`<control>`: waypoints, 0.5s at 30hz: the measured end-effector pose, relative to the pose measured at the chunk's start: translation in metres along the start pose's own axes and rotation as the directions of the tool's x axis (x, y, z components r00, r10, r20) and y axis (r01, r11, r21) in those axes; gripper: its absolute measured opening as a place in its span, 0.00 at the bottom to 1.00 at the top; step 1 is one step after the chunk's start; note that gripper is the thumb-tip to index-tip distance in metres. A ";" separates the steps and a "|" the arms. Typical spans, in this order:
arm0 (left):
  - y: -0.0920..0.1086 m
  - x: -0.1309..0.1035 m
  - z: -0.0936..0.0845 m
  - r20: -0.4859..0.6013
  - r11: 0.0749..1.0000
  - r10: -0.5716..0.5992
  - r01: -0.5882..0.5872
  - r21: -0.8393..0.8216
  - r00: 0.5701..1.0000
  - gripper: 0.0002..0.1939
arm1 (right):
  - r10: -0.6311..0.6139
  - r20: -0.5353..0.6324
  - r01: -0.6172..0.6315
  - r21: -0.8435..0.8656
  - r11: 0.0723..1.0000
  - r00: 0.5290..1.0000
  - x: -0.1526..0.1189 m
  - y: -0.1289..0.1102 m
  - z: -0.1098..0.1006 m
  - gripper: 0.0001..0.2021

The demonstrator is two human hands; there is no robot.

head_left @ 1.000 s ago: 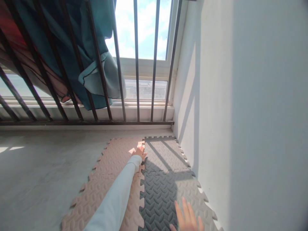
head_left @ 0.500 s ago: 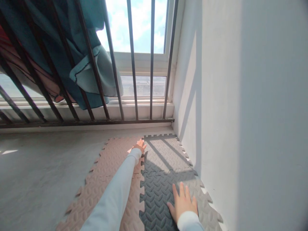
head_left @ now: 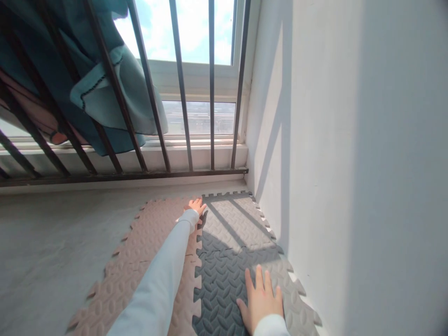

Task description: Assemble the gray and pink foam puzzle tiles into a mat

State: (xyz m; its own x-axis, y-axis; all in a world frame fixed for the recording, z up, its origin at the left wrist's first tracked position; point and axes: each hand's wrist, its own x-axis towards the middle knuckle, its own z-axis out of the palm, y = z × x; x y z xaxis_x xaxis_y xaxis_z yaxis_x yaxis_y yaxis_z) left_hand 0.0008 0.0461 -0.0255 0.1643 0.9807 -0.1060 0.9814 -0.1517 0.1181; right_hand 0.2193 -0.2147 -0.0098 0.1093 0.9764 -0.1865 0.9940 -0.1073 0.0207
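Interlocking foam mats lie on the floor: pink ones (head_left: 157, 224) on the left, grey ones (head_left: 227, 214) on the right, with textured tops and toothed edges. Stretched far forward, my left hand (head_left: 197, 206) rests on the seam between the far pink and grey mats, near their far edge. Its fingers are extended, though small in view. My right hand (head_left: 262, 298) lies flat, fingers spread, on the nearer grey mat, partly in shade. Neither hand holds anything. My left sleeve covers part of the near pink mat and some of the seam.
A white wall (head_left: 322, 163) rises along the right side of the mats. Beyond their far edge runs a dark metal railing (head_left: 182, 174) before a window (head_left: 196, 32). Blue-green cloth (head_left: 122, 93) hangs behind the bars. Bare grey floor (head_left: 63, 242) lies to the left.
The whole view has shifted slightly, so the mats and railing appear further left. My left hand stays at the seam with its fingers a little changed; my right hand stays flat on the grey mat.
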 end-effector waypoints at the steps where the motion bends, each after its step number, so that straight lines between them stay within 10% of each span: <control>1: 0.002 0.001 0.002 -0.003 1.000 -0.022 0.022 -0.003 1.000 0.26 | 0.002 -0.001 -0.002 0.008 1.000 1.000 0.000 0.000 0.000 0.28; 6: 0.016 0.006 0.012 -0.108 0.981 -0.192 0.189 -0.039 0.975 0.25 | 0.002 0.003 -0.002 0.036 0.999 1.000 0.000 0.001 0.003 0.30; 15: -0.002 0.010 0.007 -0.067 0.991 -0.122 0.118 -0.067 0.990 0.23 | 0.005 0.023 -0.006 0.024 1.000 1.000 -0.001 -0.001 -0.002 0.30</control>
State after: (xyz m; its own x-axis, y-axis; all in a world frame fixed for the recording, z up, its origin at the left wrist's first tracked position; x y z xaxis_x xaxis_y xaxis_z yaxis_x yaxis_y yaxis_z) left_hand 0.0014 0.0557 -0.0342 0.0362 0.9979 -0.0535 0.9850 -0.0266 0.1704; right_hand 0.2182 -0.2153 -0.0078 0.1147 0.9712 -0.2089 0.9930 -0.1177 -0.0023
